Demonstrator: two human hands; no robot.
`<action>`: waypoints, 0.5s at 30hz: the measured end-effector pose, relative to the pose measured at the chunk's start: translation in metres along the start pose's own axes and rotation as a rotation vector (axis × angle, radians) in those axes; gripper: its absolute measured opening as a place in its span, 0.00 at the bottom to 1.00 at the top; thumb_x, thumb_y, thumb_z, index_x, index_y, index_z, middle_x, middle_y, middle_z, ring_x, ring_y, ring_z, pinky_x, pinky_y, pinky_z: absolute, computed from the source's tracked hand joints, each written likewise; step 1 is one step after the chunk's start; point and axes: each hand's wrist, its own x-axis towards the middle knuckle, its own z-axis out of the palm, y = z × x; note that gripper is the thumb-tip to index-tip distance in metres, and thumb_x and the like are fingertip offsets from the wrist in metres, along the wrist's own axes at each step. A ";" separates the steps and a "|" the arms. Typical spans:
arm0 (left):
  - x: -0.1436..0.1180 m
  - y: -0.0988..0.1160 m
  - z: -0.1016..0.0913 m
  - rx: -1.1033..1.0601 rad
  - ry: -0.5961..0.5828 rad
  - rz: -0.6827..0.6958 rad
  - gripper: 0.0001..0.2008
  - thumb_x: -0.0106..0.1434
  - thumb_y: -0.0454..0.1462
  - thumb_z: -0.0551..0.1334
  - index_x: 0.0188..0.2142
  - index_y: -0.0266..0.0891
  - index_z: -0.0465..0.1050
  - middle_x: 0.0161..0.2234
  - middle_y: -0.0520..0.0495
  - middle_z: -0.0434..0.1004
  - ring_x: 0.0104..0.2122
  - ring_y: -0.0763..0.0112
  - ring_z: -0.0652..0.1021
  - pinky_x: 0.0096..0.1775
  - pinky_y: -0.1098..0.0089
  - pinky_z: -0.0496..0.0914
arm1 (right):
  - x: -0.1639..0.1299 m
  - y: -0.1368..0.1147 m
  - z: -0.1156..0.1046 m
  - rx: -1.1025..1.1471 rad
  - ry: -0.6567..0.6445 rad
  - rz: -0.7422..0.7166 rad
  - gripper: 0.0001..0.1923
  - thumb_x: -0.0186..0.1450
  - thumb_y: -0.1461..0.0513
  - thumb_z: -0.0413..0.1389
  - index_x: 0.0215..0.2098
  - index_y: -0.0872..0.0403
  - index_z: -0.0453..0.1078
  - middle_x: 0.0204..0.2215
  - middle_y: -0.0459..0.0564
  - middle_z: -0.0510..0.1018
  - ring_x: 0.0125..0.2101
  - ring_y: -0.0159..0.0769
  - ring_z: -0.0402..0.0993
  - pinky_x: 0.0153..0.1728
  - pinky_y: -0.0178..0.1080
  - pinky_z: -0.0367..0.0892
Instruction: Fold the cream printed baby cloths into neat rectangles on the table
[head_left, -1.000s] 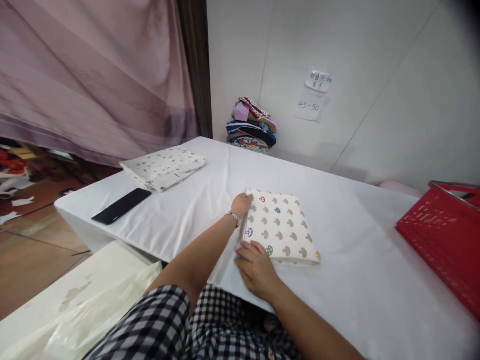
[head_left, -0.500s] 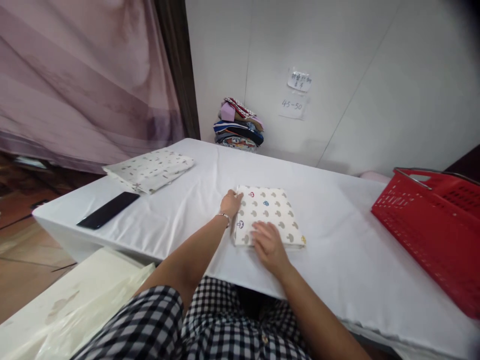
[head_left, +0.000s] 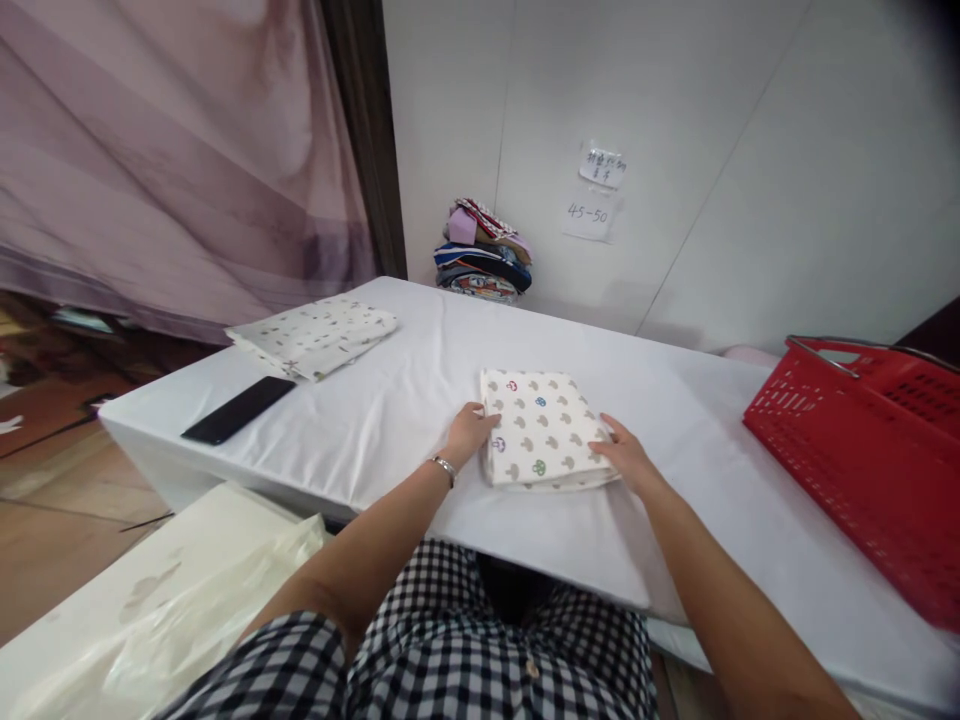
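in the head view, holding the mushroom cloth [head_left: 544,425] by two opposite sides, folded flat near the front edge of the desk [head_left: 697,440]. pinching the left side with the left hand [head_left: 471,431], thumb laid over the top. pinching, by the look of it, the right side near the front corner with the right hand [head_left: 628,457], thumb on top, forefinger set apart; not being able to tell the reach of the fingers beneath. seeing layers along the front edge, so probably needing to catch every one in both pinches. probably doing best by matching the pull on both sides, gripping lightly to spare the top from wrinkles, otherwise risking a skewed fold. seeing a speckled cloth [head_left: 311,338] and a black slab [head_left: 238,410] to the left, on the same desk, and a red basket [head_left: 862,460] to the right, all well apart from both hands.
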 end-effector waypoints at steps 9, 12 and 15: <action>-0.031 -0.010 0.020 0.233 0.187 0.447 0.23 0.59 0.41 0.62 0.54 0.39 0.62 0.54 0.39 0.68 0.52 0.60 0.71 0.51 0.61 0.67 | 0.008 0.004 -0.023 -0.058 0.098 0.106 0.35 0.49 0.56 0.63 0.54 0.55 0.67 0.41 0.52 0.78 0.40 0.42 0.75 0.40 0.38 0.68; -0.062 -0.008 0.030 0.426 0.137 0.851 0.26 0.62 0.43 0.60 0.57 0.39 0.59 0.59 0.37 0.63 0.60 0.57 0.62 0.60 0.53 0.55 | 0.001 0.002 -0.024 0.040 0.038 0.188 0.33 0.49 0.57 0.62 0.54 0.54 0.67 0.40 0.52 0.79 0.38 0.41 0.75 0.36 0.38 0.69; -0.087 -0.007 0.049 0.634 -0.083 1.071 0.32 0.60 0.45 0.61 0.61 0.40 0.55 0.61 0.38 0.60 0.62 0.54 0.58 0.62 0.47 0.45 | -0.005 -0.005 -0.026 0.173 -0.076 0.228 0.28 0.49 0.59 0.61 0.49 0.54 0.69 0.38 0.51 0.80 0.35 0.40 0.76 0.31 0.36 0.68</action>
